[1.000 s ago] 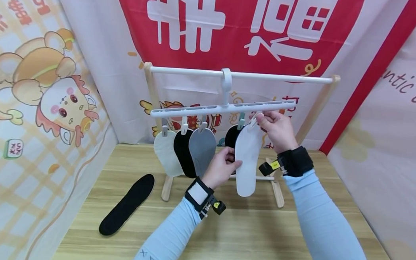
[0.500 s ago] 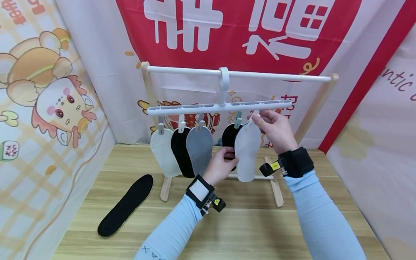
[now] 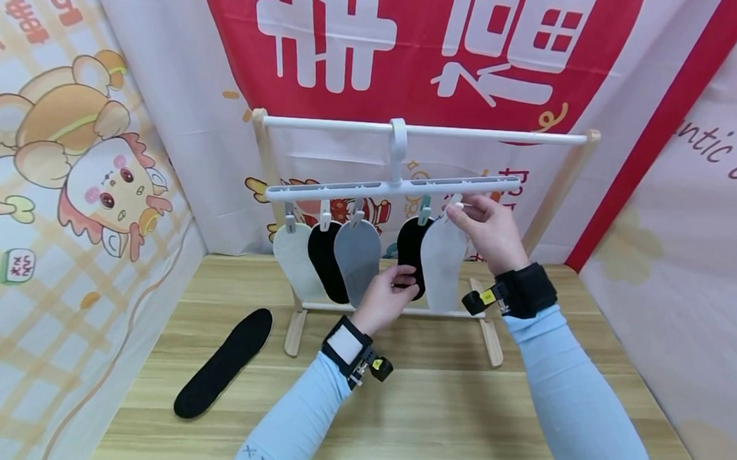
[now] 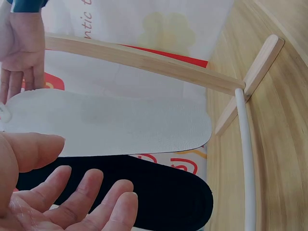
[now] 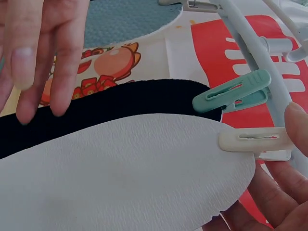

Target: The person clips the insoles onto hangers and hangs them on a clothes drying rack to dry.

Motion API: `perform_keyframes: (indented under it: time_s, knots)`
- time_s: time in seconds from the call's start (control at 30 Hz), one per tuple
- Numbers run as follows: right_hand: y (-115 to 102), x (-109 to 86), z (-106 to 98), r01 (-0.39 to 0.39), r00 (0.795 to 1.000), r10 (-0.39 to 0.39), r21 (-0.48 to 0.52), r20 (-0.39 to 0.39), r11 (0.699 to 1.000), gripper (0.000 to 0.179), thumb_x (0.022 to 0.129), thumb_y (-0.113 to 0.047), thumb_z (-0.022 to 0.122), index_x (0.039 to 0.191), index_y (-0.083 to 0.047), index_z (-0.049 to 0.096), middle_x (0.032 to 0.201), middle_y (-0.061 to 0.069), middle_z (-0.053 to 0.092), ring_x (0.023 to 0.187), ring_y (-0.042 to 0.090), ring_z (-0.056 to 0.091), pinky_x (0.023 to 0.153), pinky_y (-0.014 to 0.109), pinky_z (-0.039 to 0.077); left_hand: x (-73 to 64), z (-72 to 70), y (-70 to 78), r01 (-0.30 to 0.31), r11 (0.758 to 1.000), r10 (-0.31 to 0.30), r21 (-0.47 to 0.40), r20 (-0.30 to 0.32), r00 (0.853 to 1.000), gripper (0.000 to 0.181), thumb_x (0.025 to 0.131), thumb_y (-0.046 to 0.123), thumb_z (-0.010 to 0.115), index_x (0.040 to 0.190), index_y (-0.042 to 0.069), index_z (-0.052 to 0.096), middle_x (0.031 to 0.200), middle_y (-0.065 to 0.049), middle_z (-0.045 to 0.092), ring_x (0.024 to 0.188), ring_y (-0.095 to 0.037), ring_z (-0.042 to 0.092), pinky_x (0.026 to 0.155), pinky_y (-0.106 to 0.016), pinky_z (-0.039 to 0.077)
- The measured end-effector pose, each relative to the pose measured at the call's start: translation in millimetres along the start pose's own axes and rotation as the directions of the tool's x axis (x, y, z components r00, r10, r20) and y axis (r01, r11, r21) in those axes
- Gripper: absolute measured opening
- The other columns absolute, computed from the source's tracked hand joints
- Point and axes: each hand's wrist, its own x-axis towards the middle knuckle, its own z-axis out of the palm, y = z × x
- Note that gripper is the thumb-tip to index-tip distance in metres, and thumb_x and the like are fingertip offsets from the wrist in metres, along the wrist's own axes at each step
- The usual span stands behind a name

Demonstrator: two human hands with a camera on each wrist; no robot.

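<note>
My right hand (image 3: 490, 230) pinches the tail of a white clip (image 5: 252, 139) near the right end of a white hanger (image 3: 346, 188). A white insole (image 3: 442, 263) hangs from this clip by its wide end. Beside it a black insole (image 3: 411, 250) hangs from a green clip (image 5: 233, 94). In front of the black insole is my left hand (image 3: 386, 298); in the left wrist view its fingers are relaxed, hold nothing and stand apart from the white insole.
Further left on the hanger hang a white insole (image 3: 298, 264), a black one (image 3: 327, 263) and a grey one (image 3: 357, 261). The hanger hooks over the rack's top rail (image 3: 324, 125) and tilts up rightward. Another black insole (image 3: 224, 363) lies on the wooden table (image 3: 433, 417).
My left hand has let go of the white insole and moved slightly left and down. The insole, tilted forward before, now hangs further back. My right hand stays at the clip.
</note>
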Motion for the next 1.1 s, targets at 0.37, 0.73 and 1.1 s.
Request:
perform_keyframes:
  time_s: [0.37,0.73,1.1]
  knots:
    - [10.9,-2.2,-7.6,0.019,1.0,-0.019,-0.015,-0.004,1.0,0.066,0.09,-0.048,0.068,0.143,-0.011,0.053,0.132,0.014,0.061,0.122,0.026,0.057,0.102,0.048,0.045,-25.1,-21.9,0.2,-0.038,0.999,0.038,-0.029,0.005,0.999,0.037,0.098,0.012,0.063,0.132,0.001,0.057,0.118,-0.016,0.064,0.105,-0.024,0.063,0.091,-0.036,0.052]
    - [17.6,-10.5,-18.2,0.015,1.0,-0.018,-0.08,-0.026,0.997,0.068,0.09,-0.053,0.064,0.144,-0.015,0.051,0.138,0.009,0.058,0.125,0.027,0.054,0.103,0.048,0.044,-42.0,-41.1,-2.0,0.003,1.0,-0.003,-0.007,-0.024,1.0,0.033,0.097,0.01,0.064,0.129,0.004,0.059,0.119,-0.016,0.065,0.108,-0.028,0.061,0.093,-0.042,0.051]
    - [31.6,-39.6,-25.0,0.038,0.998,-0.042,-0.092,-0.046,0.995,0.063,0.095,-0.049,0.06,0.144,-0.011,0.051,0.139,0.011,0.056,0.127,0.025,0.052,0.105,0.045,0.042,-65.4,-65.4,-15.8,0.005,1.0,-0.004,0.007,-0.072,0.997,0.032,0.097,0.009,0.064,0.127,-0.001,0.06,0.112,-0.012,0.066,0.104,-0.027,0.062,0.089,-0.04,0.052]
